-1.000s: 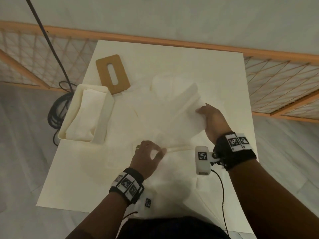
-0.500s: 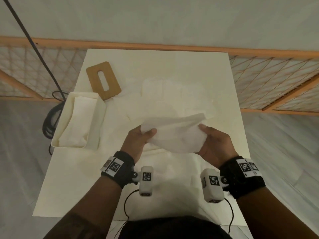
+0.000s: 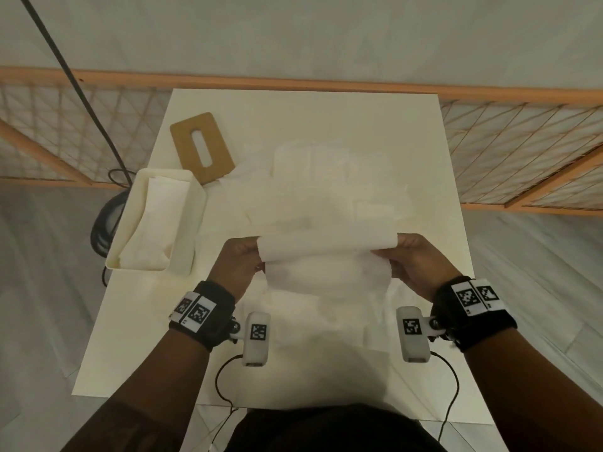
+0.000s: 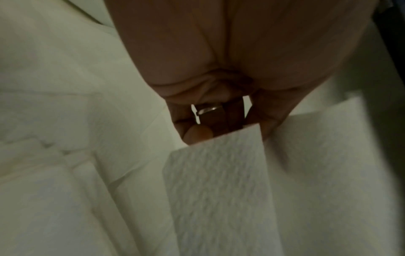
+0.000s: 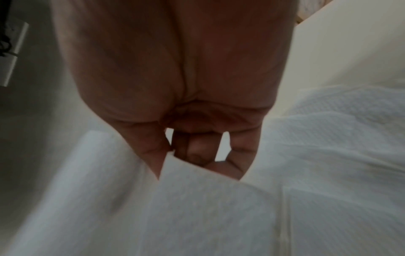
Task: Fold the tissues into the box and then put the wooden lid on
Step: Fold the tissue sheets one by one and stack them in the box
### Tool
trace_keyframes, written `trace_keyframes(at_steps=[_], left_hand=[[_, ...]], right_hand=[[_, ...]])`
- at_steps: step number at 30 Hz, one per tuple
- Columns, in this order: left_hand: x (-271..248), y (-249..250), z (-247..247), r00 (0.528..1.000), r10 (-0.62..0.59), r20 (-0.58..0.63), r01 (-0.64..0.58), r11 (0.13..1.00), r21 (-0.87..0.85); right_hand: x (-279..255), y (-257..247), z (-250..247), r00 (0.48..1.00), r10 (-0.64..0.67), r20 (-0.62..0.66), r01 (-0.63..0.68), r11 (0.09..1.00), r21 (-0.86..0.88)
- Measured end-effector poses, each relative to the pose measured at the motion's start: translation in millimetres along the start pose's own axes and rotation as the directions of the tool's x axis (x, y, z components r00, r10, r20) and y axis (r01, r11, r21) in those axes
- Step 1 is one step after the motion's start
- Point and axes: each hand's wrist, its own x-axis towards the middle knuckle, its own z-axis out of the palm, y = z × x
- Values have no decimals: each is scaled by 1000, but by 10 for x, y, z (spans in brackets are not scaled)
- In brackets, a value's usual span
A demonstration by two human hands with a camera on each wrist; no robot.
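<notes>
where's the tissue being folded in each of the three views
Head: the folded tissue hangs at centre, stretched between the left hand and the right hand.
Left wrist: its end fills the lower middle, below the fingers.
Right wrist: its other end fills the lower middle, below the fingers.
Shared landmark: the loose tissues lying on the table beneath.

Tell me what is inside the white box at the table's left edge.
The white box holds folded white tissue lying lengthwise, filling most of the opening. How many sheets lie beneath the top layer is hidden. The wooden lid lies on the table behind it.
</notes>
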Motion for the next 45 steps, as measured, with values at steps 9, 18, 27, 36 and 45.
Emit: trace_keyframes(at_steps=[9,18,27,36,45], left_hand=[[31,-73,10,966,-210,148,219,975,-46],[-7,-338,36,980,-140,140,54,869,492],[-208,-643,129,989,-150,7,132,890,436],[-264,-718,157,988,-152,26,107,797,595],[-316,-904,215,992,-109,57,13,556,831]], right_hand=[[-17,23,-56,993,99,69,-109,980,164],[-40,339,-15,994,79,-81,-96,971,-221],[-16,664,86,953,47,-301,-171,901,-399],[29,731,113,939,59,-339,-238,823,-516],[895,274,856,963,-188,-190,-33,622,-782]])
